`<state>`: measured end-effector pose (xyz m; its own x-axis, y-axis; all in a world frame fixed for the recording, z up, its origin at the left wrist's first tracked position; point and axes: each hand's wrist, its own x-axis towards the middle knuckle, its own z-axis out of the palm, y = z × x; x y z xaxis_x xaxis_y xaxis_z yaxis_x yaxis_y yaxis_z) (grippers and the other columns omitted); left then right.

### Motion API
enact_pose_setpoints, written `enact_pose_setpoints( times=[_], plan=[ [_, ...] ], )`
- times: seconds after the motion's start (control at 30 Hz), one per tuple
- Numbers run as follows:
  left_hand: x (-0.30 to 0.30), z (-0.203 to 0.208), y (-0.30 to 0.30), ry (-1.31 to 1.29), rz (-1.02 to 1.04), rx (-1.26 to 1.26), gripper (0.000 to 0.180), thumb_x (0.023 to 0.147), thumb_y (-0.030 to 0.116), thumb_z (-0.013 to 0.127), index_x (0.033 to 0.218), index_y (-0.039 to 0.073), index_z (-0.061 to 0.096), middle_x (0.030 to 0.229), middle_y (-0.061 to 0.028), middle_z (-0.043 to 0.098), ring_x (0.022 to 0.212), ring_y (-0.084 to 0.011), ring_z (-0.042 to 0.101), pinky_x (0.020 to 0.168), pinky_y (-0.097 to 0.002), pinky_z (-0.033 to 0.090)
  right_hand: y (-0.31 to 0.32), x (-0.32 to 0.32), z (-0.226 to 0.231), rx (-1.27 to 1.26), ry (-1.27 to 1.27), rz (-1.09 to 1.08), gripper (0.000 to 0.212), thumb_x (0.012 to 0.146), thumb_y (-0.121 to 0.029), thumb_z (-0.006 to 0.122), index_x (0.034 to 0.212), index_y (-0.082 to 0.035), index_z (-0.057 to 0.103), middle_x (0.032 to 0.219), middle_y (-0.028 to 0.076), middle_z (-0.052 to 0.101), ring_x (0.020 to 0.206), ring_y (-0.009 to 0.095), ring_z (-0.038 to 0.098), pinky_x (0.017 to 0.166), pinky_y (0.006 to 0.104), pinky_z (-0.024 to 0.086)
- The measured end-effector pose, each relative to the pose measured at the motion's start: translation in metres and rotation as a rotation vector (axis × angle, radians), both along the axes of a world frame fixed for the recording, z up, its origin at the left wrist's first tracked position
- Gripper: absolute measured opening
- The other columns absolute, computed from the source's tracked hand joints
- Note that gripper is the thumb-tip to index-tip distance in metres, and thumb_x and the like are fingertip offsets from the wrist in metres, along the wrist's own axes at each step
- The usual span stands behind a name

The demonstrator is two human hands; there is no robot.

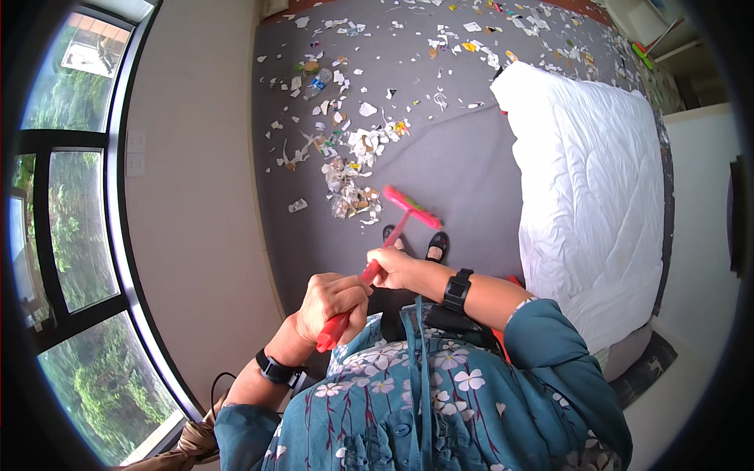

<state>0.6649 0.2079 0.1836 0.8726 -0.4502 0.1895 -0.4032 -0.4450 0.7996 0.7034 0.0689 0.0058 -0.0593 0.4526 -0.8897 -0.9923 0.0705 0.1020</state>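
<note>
Both my hands are wrapped round the red handle of a broom [413, 209]. My left hand [334, 304] is closed near the handle's top end, which sticks out below the fist. Farther down the handle, my right hand [389, 268] grips it. The broom's pink head is on or just above the grey floor, in front of my black shoes [437, 246]. Just left of the head lies a heap of torn paper and scraps [349, 192]. A crumpled plastic bottle [318, 83] lies among the litter farther off.
Scraps of paper are strewn over the far part of the grey floor [463, 169]. On the right stands a bed with a white quilt [589, 204]. A pale wall [196, 157] with a window [78, 228] runs along the left. Shelving [683, 59] stands at the far right.
</note>
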Motion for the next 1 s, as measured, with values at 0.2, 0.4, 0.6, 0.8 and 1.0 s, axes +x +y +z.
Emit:
enact_pose_setpoints(
  times=[0.2,0.4,0.6,0.8,1.0],
  plan=[
    [0.008,0.034,-0.021,-0.052,-0.054,0.053,0.015,0.071,0.004,0.072,0.083,0.008,0.064,0.079,-0.0057,0.067,0.057,-0.0235,0.063,0.053,-0.0323,0.049,0.012,-0.002,0.034,0.177,-0.04,-0.14,0.014,0.086,-0.007,0.059,0.074,-0.011,0.053,0.065,0.001,0.053,0.056,0.015,0.054,0.05,0.0319,0.046],
    [0.002,0.017,-0.018,0.21,0.129,-0.067,0.035,0.074,-0.003,0.064,0.109,0.001,0.067,0.118,-0.0136,0.064,0.084,-0.0209,0.069,0.066,-0.0271,0.054,-0.038,0.027,0.083,0.248,-0.229,0.083,0.011,0.088,-0.015,0.061,0.082,-0.007,0.057,0.068,0.004,0.057,0.058,0.017,0.059,0.052,0.0315,0.05],
    [-0.008,-0.078,-0.03,1.329,0.695,-0.766,0.036,0.102,0.03,0.05,0.112,-0.003,0.062,0.098,-0.0125,0.069,0.082,-0.0202,0.066,0.075,-0.0324,0.055,-0.073,0.023,0.104,0.456,-0.231,0.173,0.017,0.088,-0.018,0.063,0.093,-0.003,0.057,0.07,0.008,0.061,0.061,0.02,0.063,0.049,0.0298,0.049],
    [-0.004,-0.176,-0.055,1.341,0.989,-1.505,0.022,0.099,0.03,0.053,0.091,0.009,0.054,0.072,-0.0044,0.057,0.061,-0.017,0.054,0.057,-0.0285,0.046,-0.094,0.035,0.129,0.626,-0.311,0.545,0.033,0.099,-0.035,0.06,0.096,-0.004,0.053,0.075,0.006,0.064,0.055,0.017,0.063,0.05,0.0303,0.051],
    [-0.036,-0.203,-0.06,1.245,1.354,-1.526,0.014,0.092,0.012,0.054,0.086,0.011,0.042,0.063,-0.0037,0.049,0.051,-0.0158,0.047,0.046,-0.028,0.042,-0.137,0.045,0.18,0.56,-1.755,0.853,0.053,0.086,-0.013,0.073,0.128,-0.008,0.042,0.106,0.014,0.055,0.082,0.024,0.068,0.062,0.0367,0.053]
  ],
)
